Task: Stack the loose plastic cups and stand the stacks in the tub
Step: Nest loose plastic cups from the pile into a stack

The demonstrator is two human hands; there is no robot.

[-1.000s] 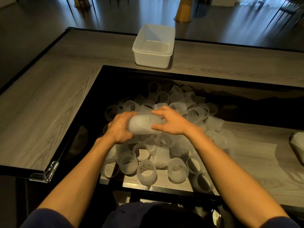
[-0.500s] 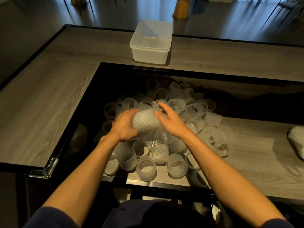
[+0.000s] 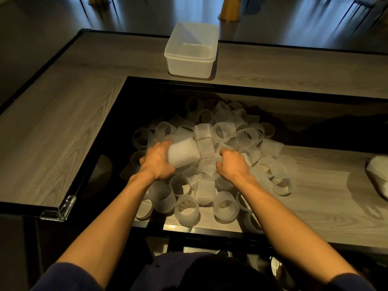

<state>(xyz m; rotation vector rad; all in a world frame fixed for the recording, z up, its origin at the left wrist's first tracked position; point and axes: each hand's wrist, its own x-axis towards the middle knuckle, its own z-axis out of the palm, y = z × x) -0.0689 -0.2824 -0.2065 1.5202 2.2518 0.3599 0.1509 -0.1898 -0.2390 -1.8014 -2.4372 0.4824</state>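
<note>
A heap of frosted, ribbed plastic cups (image 3: 225, 131) lies on the lower wooden surface inside the black-framed recess. My left hand (image 3: 157, 160) grips a short stack of cups (image 3: 183, 153) lying on its side above the heap, open end toward the right. My right hand (image 3: 232, 165) has come off that stack and reaches down into the heap with curled fingers around a loose cup (image 3: 207, 168); how firmly it holds it is hard to tell. The translucent white tub (image 3: 190, 54) stands empty on the far counter.
A raised wood counter (image 3: 52, 133) wraps the left and far sides, with a clear corner guard (image 3: 59, 208) at its near corner. A pale bag-like object (image 3: 378, 171) lies at the right edge. A yellow post (image 3: 230, 7) stands on the floor beyond.
My right hand has let go of the stack's open end and dropped to the heap on the right. My left hand still holds the stack, tilted a little upward.
</note>
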